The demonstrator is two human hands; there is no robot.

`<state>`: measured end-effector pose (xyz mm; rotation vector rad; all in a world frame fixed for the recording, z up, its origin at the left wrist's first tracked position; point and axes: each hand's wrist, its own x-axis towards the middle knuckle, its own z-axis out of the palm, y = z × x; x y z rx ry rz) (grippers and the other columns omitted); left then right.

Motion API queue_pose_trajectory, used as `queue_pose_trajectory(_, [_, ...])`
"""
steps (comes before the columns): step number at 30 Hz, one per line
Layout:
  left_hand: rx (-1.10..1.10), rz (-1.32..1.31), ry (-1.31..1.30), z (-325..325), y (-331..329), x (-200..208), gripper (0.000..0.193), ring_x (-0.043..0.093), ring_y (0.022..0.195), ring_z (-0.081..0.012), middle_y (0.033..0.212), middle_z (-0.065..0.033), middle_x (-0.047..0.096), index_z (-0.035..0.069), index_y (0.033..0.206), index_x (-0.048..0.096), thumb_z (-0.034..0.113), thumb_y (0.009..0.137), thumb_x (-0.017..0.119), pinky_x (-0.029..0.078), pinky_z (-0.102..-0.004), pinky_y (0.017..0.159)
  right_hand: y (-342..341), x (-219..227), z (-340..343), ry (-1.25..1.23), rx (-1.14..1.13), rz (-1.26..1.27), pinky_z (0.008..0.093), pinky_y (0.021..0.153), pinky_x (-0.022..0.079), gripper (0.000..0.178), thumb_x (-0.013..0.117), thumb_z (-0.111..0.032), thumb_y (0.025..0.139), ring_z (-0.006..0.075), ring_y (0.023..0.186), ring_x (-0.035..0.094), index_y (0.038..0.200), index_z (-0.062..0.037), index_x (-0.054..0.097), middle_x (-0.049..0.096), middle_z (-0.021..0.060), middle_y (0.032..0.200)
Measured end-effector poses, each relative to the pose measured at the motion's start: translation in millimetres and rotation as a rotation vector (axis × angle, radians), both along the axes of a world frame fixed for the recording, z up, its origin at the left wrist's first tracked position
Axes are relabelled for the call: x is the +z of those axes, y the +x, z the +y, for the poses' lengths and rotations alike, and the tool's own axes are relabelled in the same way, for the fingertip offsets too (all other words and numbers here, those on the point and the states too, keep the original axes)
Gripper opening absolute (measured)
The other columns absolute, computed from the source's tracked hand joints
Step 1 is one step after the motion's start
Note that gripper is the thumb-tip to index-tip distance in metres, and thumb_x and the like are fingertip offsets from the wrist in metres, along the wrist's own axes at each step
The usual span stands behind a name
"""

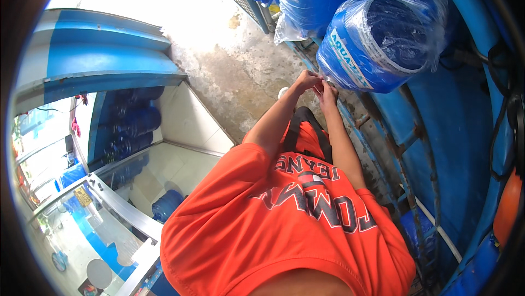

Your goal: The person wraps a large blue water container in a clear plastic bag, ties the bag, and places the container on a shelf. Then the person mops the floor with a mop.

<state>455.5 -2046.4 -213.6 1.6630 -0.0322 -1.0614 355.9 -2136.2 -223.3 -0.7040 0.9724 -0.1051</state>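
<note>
Room opens above the concrete floor [219,69], upper centre; a wrapped blue container [377,47] blocks upper right, rusty bars [407,144] lower right.

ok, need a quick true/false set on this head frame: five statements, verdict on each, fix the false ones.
1. The left hand and right hand are close together. True.
2. A blue container is above and to the right of the hands in the picture. True.
3. That container has no wrapping on it. False: clear plastic covers it.
4. The person wears a green shirt. False: the shirt is orange-red.
5. Several blue bottles are on the left side of the view. True.
</note>
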Motion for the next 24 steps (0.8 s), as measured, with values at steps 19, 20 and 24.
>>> queue_pose_trajectory(19, [0.152,0.043,0.013,-1,-17,-10,0.023,0.068,0.065,-0.0145,0.078,-0.0096,0.071,-0.003,0.092,0.074,0.018,0.091,0.068,0.054,-0.0308,0.056,3,5,8,-0.16,0.177,0.058,0.0416,0.079,0.054,0.011,0.053,-0.022,0.095,0.0173,0.089,0.064,0.097,-0.0123,0.048,0.064,0.004,0.092])
queue_pose_trajectory(20, [0.17,0.067,0.017,-2,-19,-8,0.023,0.069,0.064,-0.0153,0.077,-0.0098,0.071,-0.003,0.092,0.074,0.019,0.092,0.067,0.055,-0.0317,0.055,4,6,9,-0.166,0.17,0.049,0.0412,0.079,0.053,0.012,0.053,-0.022,0.096,0.0172,0.089,0.064,0.098,-0.0125,0.048,0.064,0.004,0.093])
queue_pose_trajectory(24, [0.219,0.089,-0.041,-5,-24,-4,0.021,0.069,0.058,-0.0178,0.072,-0.0107,0.071,-0.005,0.086,0.074,0.015,0.089,0.068,0.056,-0.0338,0.047,1,6,13,-0.178,0.094,0.073,0.0401,0.079,0.053,0.013,0.053,-0.024,0.096,0.0172,0.089,0.064,0.1,-0.0124,0.048,0.064,0.004,0.093])
